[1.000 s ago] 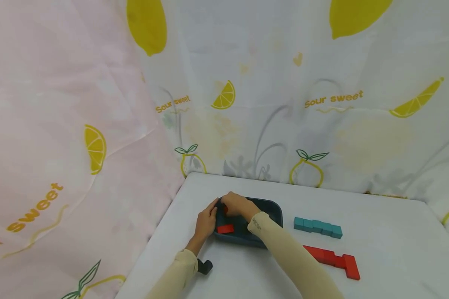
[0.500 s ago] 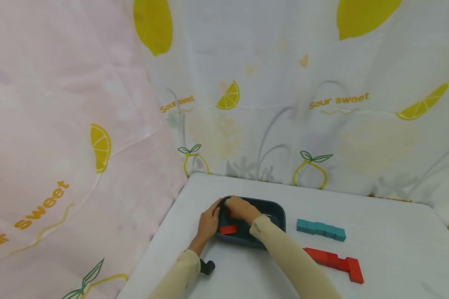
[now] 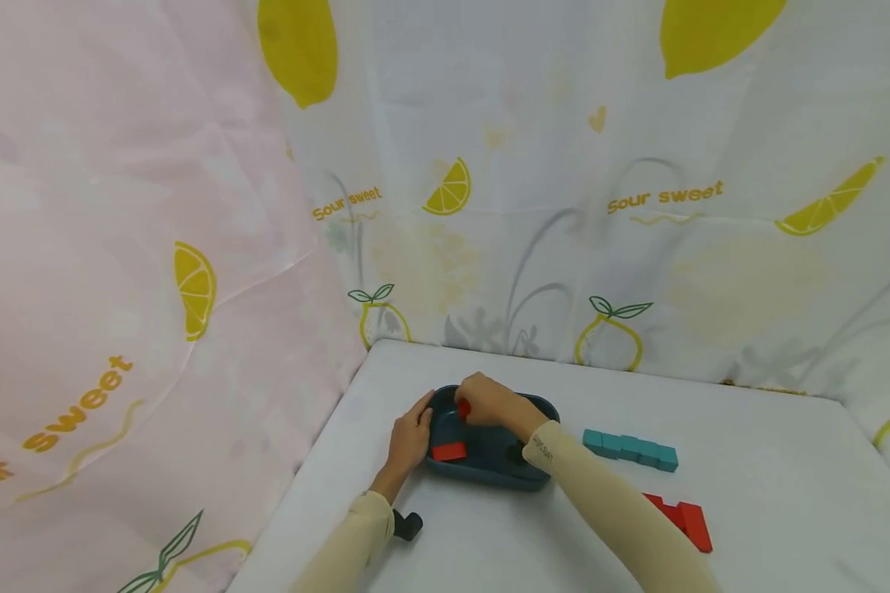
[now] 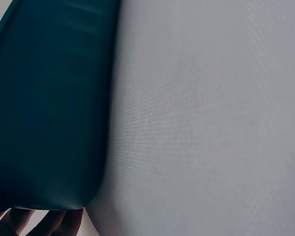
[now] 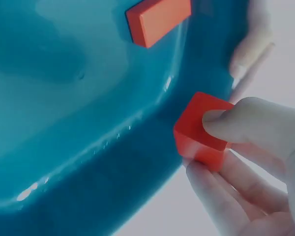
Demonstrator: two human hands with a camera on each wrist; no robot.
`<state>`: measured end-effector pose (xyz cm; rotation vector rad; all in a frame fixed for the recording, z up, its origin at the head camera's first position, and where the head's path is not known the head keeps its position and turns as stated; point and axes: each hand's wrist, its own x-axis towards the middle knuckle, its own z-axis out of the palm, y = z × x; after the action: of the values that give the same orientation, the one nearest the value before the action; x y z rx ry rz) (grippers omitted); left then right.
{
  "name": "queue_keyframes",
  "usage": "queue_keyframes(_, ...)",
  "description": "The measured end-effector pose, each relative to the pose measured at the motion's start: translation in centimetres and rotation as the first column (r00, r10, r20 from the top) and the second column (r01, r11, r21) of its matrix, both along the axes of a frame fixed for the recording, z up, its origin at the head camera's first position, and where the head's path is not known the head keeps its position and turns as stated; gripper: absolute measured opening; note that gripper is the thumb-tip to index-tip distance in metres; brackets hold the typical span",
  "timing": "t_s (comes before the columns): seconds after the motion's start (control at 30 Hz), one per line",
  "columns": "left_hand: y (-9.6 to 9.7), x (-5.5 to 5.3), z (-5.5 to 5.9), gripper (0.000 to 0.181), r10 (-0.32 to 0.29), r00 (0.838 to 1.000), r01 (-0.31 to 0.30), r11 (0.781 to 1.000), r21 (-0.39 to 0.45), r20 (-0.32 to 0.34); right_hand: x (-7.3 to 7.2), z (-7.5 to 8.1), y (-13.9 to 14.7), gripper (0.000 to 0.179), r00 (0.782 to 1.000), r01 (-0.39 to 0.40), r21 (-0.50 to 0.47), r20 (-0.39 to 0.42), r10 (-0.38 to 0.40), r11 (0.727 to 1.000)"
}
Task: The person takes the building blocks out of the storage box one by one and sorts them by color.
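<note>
A dark teal basin (image 3: 482, 476) stands on the white table. My right hand (image 3: 492, 403) pinches a red block (image 5: 201, 125) between thumb and fingers, over the basin's left end near the rim. Another red block (image 3: 449, 451) lies on the basin floor near the front left, and also shows at the top of the right wrist view. Along the basin's left outer side rests my left hand (image 3: 408, 441), its fingers fairly straight against the rim. In the left wrist view the basin's wall (image 4: 49, 108) fills the left side, with a few fingers (image 4: 69, 223) at its lower corner.
Right of the basin, a row of teal blocks (image 3: 630, 450) lies on the white table (image 3: 771, 461). Nearer, red blocks (image 3: 693, 525) form a row partly hidden by the right sleeve (image 3: 608, 502). A black rounded piece (image 3: 408, 525) sits by the left sleeve. Patterned cloth hangs behind.
My right hand has lifted slightly and shifted right with the red block, which now shows more clearly. The left hand stays at the basin's side.
</note>
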<state>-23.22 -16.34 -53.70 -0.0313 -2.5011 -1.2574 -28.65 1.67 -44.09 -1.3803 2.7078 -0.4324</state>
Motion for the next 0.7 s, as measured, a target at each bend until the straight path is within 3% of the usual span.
queue_keyframes(0.2,-0.3,0.0,-0.1,0.039,-0.012,1.000,0.012,1.000,-0.008,0.015,1.9,2.0,4.2,0.028,1.000,0.003,-0.068,0.005,-0.002,0.998)
queue_keyframes(0.4,-0.5,0.2,0.2,0.038,-0.006,1.000,0.006,1.000,-0.007,0.008,4.1,3.1,10.0,0.029,0.996,0.089,-0.131,0.040,-0.085,0.987)
queue_keyframes(0.57,-0.2,0.1,0.2,0.039,-0.009,1.000,0.009,1.000,-0.008,0.030,6.4,3.1,14.6,0.028,0.983,0.177,-0.179,0.077,-0.165,0.968)
queue_keyframes(0.7,0.1,0.0,0.2,0.039,0.009,0.998,-0.009,1.000,-0.006,0.056,8.4,2.7,17.4,0.031,0.959,0.265,-0.179,0.148,-0.241,0.947)
